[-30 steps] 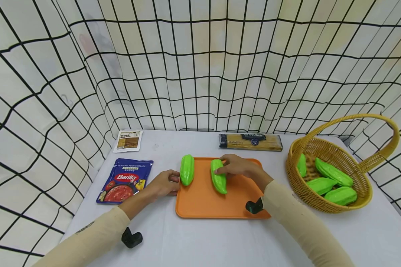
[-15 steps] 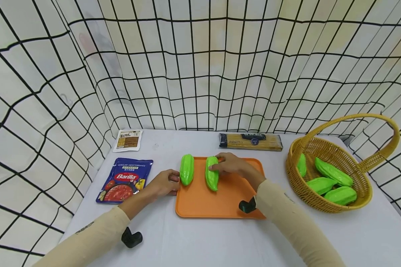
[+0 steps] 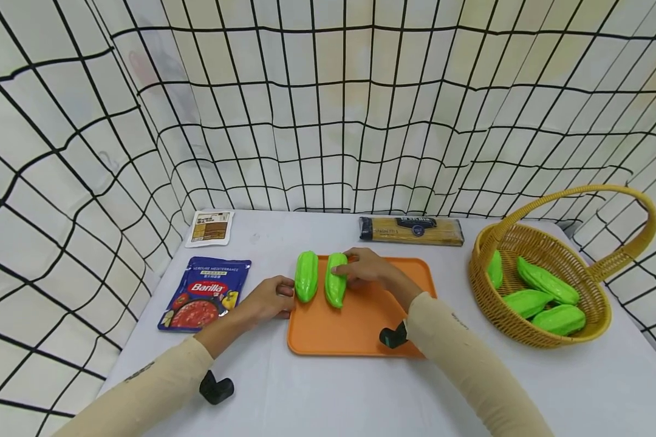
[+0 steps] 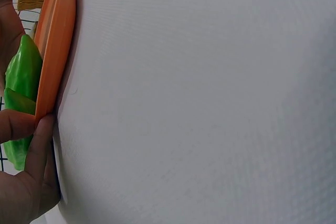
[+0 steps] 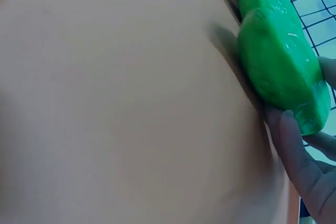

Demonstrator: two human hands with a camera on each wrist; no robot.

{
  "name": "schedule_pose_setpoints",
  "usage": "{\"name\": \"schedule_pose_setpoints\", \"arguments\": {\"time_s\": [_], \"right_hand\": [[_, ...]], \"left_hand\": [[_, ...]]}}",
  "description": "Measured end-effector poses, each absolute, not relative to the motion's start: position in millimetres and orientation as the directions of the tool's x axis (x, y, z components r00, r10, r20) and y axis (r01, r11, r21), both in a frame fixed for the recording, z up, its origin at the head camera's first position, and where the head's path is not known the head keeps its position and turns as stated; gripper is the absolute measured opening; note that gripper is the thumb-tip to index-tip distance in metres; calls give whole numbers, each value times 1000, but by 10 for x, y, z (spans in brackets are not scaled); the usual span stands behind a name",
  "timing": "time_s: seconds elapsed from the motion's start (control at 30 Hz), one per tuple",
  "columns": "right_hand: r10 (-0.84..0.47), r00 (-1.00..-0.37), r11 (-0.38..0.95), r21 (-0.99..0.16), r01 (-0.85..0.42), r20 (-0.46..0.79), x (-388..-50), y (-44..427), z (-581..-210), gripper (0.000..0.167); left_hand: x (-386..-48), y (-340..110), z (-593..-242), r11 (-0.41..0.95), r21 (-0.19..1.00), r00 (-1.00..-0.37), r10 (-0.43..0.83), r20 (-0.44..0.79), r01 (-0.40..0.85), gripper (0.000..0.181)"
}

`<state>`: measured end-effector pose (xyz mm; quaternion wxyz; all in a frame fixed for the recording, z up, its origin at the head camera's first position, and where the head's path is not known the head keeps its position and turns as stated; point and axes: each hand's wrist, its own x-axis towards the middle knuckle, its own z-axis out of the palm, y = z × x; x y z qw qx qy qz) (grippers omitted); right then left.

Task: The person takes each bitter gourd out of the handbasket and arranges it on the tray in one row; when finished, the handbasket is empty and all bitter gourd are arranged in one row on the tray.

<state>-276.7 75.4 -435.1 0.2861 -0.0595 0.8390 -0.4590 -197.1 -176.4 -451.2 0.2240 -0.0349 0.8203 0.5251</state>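
An orange tray (image 3: 339,337) lies on the white table in the head view. My left hand (image 3: 266,299) pinches its left rim, thumb (image 4: 16,125) above and a finger below. Just inside that rim lies a glossy, ridged green vegetable (image 3: 306,278), tapered like a gourd; its exact kind is unclear. A similar green vegetable (image 3: 335,294) is beside it, its narrow end toward me. My right hand (image 3: 365,267) grips this second one from the right, near its far end. In the right wrist view, fingers (image 5: 299,156) curl about the held vegetable's end.
To the right stands a wicker basket (image 3: 483,291) with a tall handle and several green vegetables inside. A blue Barilla pouch (image 3: 205,294) and a small white packet (image 3: 210,229) lie left. A spaghetti pack (image 3: 411,231) lies behind the tray. Black netting (image 3: 328,127) surrounds the table.
My right hand has moved left with the green vegetable, bringing it close to the other one and turning it straighter. The left hand stays at the tray's rim.
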Motion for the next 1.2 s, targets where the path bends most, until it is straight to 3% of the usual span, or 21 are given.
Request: {"name": "schedule_pose_setpoints", "arguments": {"time_s": [1.2], "right_hand": [[-336, -850, 529, -828, 185, -405, -2744, 649, -4318, 61]], "left_hand": [[-1958, -1755, -4504, 439, 852, -902, 177, -393, -285, 55]]}}
